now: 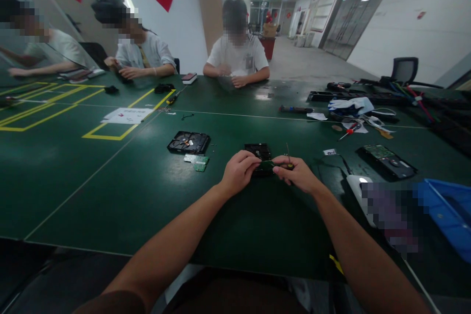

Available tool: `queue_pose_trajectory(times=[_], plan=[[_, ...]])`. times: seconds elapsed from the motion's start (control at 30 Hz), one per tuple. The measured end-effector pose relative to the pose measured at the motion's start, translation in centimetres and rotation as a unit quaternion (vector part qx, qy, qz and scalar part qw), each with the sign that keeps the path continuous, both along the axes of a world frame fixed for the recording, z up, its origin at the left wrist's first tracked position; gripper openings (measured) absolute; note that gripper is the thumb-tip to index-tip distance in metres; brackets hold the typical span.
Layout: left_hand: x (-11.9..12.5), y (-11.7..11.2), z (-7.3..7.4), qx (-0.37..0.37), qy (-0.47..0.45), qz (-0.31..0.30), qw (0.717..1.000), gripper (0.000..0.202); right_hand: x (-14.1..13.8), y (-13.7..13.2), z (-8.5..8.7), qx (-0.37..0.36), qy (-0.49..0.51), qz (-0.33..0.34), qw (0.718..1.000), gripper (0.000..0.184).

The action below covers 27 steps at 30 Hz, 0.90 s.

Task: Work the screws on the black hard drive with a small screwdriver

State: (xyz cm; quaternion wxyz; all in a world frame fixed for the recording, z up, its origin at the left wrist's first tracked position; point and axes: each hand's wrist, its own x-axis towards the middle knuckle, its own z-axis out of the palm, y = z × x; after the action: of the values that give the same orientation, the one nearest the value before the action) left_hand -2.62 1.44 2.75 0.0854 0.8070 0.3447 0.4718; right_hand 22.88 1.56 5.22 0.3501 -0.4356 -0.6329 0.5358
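A small green circuit board (pixel 266 163) is between my hands, just above a black hard drive (pixel 257 149) on the table. My left hand (pixel 240 172) pinches the board's left end, fingers closed. At its right end, my right hand (pixel 299 174) is closed around a screwdriver (pixel 290 166), whose thin shaft points up, and its fingertips meet the board. My fingers and the board cover part of the drive. To the left lies another hard drive (pixel 189 142), with loose green circuit boards (pixel 198 162) in front of it and tiny screws beside it.
On the right are a third hard drive (pixel 386 161), a white device (pixel 358 194) with a cable and a blue bin (pixel 449 216). Further back lie a red screwdriver (pixel 351 130), gloves (pixel 351 106) and cables. Several people sit across the green table (pixel 110 186).
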Motion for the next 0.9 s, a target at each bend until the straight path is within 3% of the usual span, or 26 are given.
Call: queue_pose_trajectory(times=[0.2,0.4,0.5,0.8,0.9], plan=[[0.0,0.2,-0.6,-0.047,0.004,0.019,0.999,0.022,-0.4,0.3,-0.4,0.024,-0.033,-0.055,0.998,0.036],[-0.3,0.8,-1.2,-0.123,0.083,0.094,0.984,0.075,-0.4,0.7,-0.8,-0.005,0.036,-0.142,0.989,0.040],[-0.4,1.0,-1.7,-0.158,0.129,0.128,0.971,0.087,-0.2,0.9,-0.9,-0.005,0.056,-0.160,0.986,0.050],[-0.6,1.1,-2.1,-0.194,0.148,0.094,0.965,0.080,-0.3,0.9,-0.8,-0.018,0.102,-0.159,0.982,0.064],[-0.8,1.2,-2.2,-0.196,0.141,0.077,0.967,0.075,-0.3,0.9,-0.8,-0.026,0.107,-0.154,0.982,0.059]])
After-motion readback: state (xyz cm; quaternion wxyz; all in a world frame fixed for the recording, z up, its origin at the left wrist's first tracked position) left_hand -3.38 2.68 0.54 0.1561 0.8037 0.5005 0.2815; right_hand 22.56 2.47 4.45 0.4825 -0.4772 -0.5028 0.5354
